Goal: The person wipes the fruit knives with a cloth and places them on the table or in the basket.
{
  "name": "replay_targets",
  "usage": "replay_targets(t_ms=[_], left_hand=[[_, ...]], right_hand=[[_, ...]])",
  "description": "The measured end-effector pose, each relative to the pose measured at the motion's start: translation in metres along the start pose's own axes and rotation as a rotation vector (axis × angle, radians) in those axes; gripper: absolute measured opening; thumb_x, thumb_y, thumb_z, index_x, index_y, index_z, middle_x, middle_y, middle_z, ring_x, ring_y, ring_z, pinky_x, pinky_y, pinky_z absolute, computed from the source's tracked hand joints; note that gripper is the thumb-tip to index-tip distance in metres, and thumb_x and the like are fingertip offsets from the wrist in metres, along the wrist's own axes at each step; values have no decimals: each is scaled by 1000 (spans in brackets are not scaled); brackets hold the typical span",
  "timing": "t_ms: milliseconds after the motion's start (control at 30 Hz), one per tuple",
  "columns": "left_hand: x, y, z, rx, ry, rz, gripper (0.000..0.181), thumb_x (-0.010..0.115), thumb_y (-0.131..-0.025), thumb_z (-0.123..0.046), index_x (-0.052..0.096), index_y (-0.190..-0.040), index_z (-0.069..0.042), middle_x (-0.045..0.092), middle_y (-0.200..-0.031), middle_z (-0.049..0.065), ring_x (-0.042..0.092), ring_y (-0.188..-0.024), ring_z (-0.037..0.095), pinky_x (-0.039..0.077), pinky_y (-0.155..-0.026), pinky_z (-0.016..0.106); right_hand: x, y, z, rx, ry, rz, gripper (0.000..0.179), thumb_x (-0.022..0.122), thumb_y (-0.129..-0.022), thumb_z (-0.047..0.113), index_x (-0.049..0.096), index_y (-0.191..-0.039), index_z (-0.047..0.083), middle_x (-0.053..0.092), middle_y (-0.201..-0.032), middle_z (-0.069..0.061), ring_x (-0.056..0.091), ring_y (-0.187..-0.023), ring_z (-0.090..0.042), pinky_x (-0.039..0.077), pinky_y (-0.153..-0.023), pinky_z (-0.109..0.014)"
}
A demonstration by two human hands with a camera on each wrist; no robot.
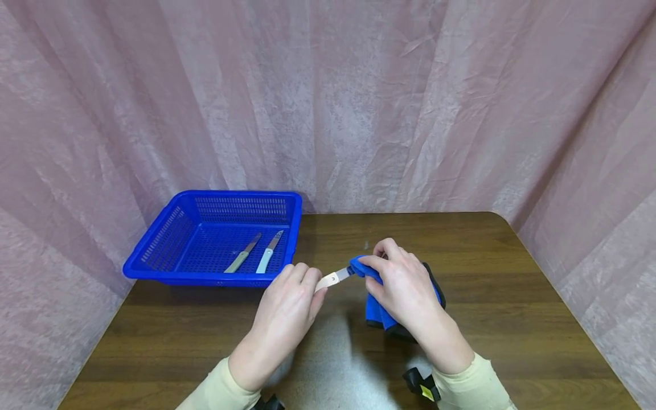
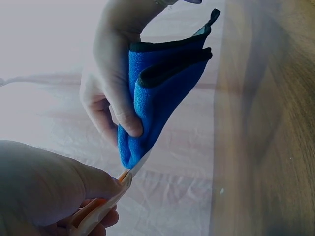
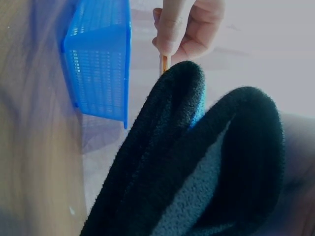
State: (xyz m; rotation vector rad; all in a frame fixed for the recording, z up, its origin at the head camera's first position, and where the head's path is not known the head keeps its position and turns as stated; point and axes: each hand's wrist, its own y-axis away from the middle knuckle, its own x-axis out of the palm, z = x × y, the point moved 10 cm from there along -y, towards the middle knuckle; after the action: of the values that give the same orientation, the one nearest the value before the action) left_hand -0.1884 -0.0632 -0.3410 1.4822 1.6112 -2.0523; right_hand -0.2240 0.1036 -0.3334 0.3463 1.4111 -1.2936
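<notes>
My left hand grips the pale handle of a folding knife, its blade pointing right and partly covered by a cloth. My right hand pinches that blue cloth with black edging around the blade. In the left wrist view, the folded cloth hangs from the right fingers, and the knife handle lies in the left hand. Cloth folds fill most of the right wrist view and hide the blade there; the left thumb presses on the handle.
A blue plastic basket with slotted walls stands at the left of the wooden table. Inside lie an open knife with a greenish handle and one with a pale bluish handle. A pink curtain hangs behind.
</notes>
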Motion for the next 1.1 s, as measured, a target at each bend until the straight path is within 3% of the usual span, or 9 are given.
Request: replay_targets(t_ms=[1100], left_hand=[[-4, -1, 0, -10, 8, 6, 28, 94, -87, -13, 69, -97, -6, 61, -84, 5, 56, -73, 28, 48, -62, 39]], right_hand=[[-8, 1, -29, 108, 3, 14, 34, 80, -88, 4, 86, -120, 13, 64, -111, -8, 65, -88, -30, 56, -76, -51]])
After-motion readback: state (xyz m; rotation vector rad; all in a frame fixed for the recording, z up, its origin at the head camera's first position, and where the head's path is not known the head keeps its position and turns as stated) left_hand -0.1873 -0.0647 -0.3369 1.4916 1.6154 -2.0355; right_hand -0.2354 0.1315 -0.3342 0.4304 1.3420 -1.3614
